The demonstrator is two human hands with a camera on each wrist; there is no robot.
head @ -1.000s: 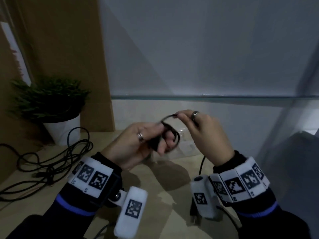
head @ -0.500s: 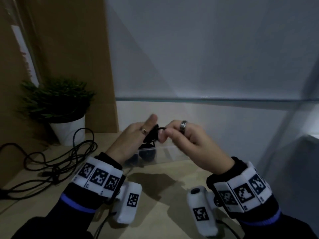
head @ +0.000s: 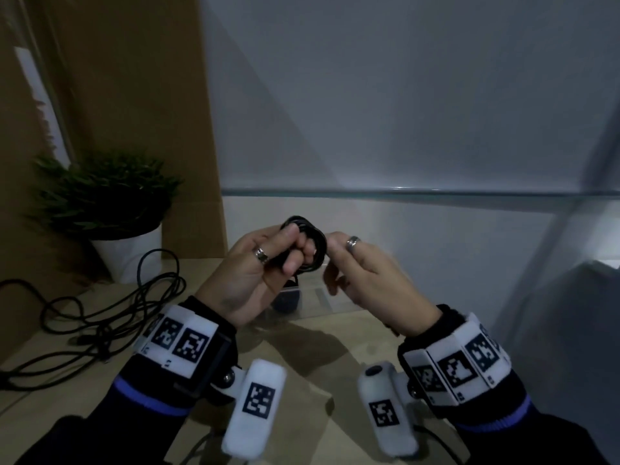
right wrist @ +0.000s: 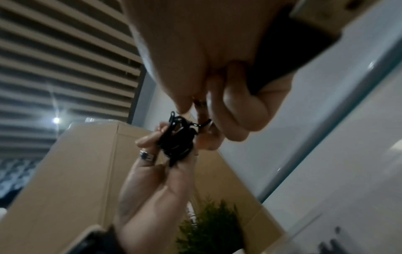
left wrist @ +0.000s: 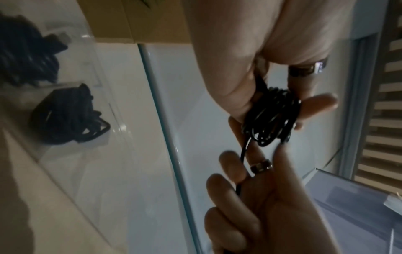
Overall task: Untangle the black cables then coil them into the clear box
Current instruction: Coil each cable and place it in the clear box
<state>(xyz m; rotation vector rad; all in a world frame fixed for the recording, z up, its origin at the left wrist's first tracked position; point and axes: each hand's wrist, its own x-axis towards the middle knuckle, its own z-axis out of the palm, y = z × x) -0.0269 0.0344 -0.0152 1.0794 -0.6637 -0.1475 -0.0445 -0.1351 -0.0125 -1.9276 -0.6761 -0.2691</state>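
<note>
A small coil of black cable (head: 307, 241) is wound round the fingers of my left hand (head: 293, 253), which grips it in front of me above the clear box (head: 322, 298). My right hand (head: 332, 255) pinches the coil's right side. In the left wrist view the coil (left wrist: 272, 116) sits between both hands, and one strand (left wrist: 244, 151) runs down past the right hand's fingers. The right wrist view shows the coil (right wrist: 176, 139) held in the left hand's fingers. Another coiled black cable (head: 285, 298) lies inside the box. A loose tangle of black cables (head: 100, 313) lies on the table at the left.
A potted green plant (head: 110, 203) in a white pot stands at the back left beside a brown cardboard panel (head: 141, 95). A glass shelf edge (head: 402, 193) runs along the wall behind the hands. Pale wooden tabletop (head: 302, 364) lies under my wrists.
The right hand has wound more cable onto the left hand's fingers, so the coil is thicker. Both hands have drawn close together and now hold the coil between them.
</note>
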